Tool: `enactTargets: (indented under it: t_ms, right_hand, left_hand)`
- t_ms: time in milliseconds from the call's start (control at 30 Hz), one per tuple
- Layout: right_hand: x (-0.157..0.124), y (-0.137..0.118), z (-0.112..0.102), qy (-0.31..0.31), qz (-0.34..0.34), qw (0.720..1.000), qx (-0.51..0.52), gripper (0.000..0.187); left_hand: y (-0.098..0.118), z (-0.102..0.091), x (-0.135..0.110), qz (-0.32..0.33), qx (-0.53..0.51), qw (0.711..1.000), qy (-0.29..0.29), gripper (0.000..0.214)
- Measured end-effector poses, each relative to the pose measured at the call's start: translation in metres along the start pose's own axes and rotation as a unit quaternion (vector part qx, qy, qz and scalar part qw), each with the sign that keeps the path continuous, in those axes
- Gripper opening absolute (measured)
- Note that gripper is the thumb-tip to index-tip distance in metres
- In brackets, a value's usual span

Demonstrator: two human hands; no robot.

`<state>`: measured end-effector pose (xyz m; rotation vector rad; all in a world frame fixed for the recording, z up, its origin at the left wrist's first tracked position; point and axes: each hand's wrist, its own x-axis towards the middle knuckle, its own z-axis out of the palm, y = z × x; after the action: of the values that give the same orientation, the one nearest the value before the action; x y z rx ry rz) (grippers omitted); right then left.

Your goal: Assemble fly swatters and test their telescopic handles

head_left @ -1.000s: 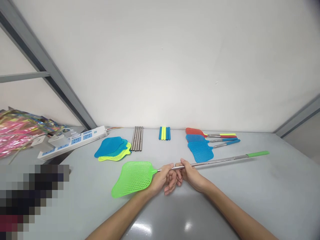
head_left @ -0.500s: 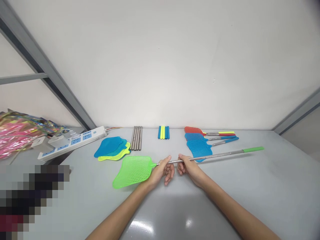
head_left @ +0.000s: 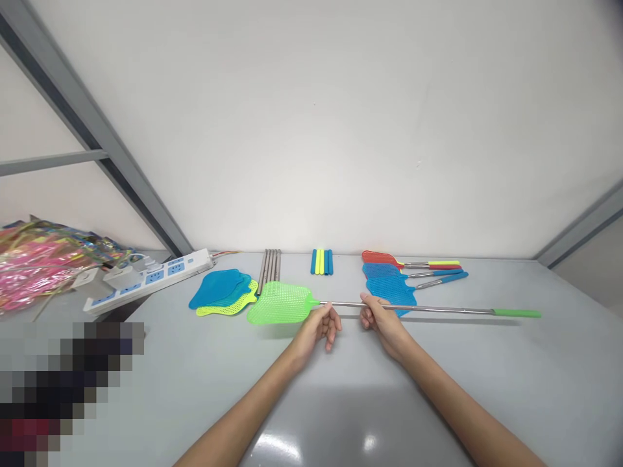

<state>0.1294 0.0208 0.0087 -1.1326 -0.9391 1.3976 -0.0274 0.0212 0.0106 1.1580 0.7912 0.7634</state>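
A green fly swatter with its metal rod drawn out long lies across both hands, just above the table, head to the left and green grip to the right. My left hand pinches the rod near the head between thumb and forefinger, the other fingers loosely curled. Farther along the rod, my right hand is closed round it with the thumb on top. Behind the right hand lie blue fly swatters and a red fly swatter, their rods short.
Blue and yellow swatter heads are stacked at the left beside several metal rods. Blue and yellow grips lie by the wall. A white power strip with plugs and shiny plastic packets occupy the far left of the grey table.
The green swatter has shifted right and its head has moved farther from me, while its grip end has come lower. My right hand has slid a little right, away from the left.
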Motion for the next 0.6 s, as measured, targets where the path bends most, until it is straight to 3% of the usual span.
enactTargets:
  t_ms: [100,200,367,600]
  right_hand:
    - [0.002,-0.004,-0.003,0.008,-0.004,1.0,0.02,0.036]
    - [0.002,-0.005,-0.005,0.011,-0.012,0.999,0.034,0.033]
    - [0.004,-0.001,-0.007,0.028,-0.003,0.999,0.04,0.031]
    - [0.005,0.003,-0.01,0.022,-0.002,1.0,-0.009,0.03]
  left_hand:
    - [0.001,0.001,0.0,0.003,0.017,1.0,0.001,0.043]
    - [0.002,0.005,-0.005,0.032,0.11,0.993,0.008,0.041]
    - [0.01,0.014,-0.017,0.127,0.331,0.935,-0.004,0.031]
    - [0.017,0.013,-0.02,0.202,0.407,0.89,0.034,0.022]
